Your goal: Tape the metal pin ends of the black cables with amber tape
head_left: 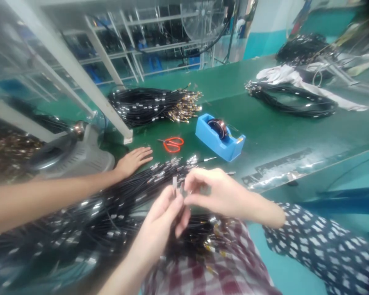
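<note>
On the green table [230,96] in front of you stands a blue tape dispenser [210,141], open at the top, with a dark, coppery roll [220,128] sitting in it. The small pale piece [174,181] is at your left fingertips, above the near end of the black cables [135,184]; it looks narrow, flat and greyish, its lower end hidden by your fingers. Your left hand [162,211] pinches it, thumb against fingers. Your right hand [223,190] curls in just beside it, thumb and forefinger bent toward each other; I cannot tell whether they grip anything. The cables lie bundled, their shiny silvery ends near the dispenser. Red-handled scissors [174,143] lie close by, and another person's hand [132,162] lies palm down beside the bundle
</note>
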`<state>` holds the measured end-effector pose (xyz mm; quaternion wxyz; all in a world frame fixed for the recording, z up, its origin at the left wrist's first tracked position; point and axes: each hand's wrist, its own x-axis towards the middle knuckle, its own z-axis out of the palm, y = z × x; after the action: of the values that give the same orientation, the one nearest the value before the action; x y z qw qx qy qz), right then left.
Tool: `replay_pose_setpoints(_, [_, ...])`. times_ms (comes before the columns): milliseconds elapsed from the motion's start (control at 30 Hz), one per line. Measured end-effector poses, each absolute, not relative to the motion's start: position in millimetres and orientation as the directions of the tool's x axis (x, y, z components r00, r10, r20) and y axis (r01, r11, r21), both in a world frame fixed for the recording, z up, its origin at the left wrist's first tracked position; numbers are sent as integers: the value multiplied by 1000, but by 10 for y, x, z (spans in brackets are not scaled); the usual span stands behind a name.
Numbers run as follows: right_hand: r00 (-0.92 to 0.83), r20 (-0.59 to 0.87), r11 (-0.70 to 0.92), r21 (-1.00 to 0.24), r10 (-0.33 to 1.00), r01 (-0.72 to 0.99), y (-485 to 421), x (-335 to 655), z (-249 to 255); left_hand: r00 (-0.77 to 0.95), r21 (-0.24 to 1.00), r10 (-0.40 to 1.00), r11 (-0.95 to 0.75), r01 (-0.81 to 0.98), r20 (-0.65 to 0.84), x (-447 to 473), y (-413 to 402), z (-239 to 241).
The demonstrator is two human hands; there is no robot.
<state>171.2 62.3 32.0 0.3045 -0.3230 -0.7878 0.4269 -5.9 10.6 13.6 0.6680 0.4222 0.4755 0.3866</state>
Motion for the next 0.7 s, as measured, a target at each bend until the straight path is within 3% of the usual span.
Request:
replay_pose_setpoints(100, [-571, 168, 285, -951, 804, 122, 670, 1640, 239, 247, 884, 907, 399, -245, -340, -59, 87, 108])
replay_pose_setpoints(233, [-527, 148, 188, -982, 837, 23, 720, 1530, 164, 262, 871, 900, 414, -265, -348, -75, 88, 132])
replay_pose_setpoints(467, [-576, 309, 441, -892, 757, 101, 727, 1484, 248, 235, 855, 879, 466, -228, -416, -65, 90, -20])
replay_pose_setpoints(533, [-463, 324, 450, -872, 825, 191, 833, 1672, 270, 241, 837, 867, 490, -243, -437, -92, 108, -93])
replay_pose_setpoints(600, [-218, 357, 417, -821, 908, 390, 1012, 1975, 277, 258, 816, 853, 514, -265, -453, -112, 133, -151])
replay_pose_setpoints(700, [72, 323, 176, -674, 944, 718, 1333, 2488, 271, 240, 790, 846, 531, -308, -476, -110, 157, -186])
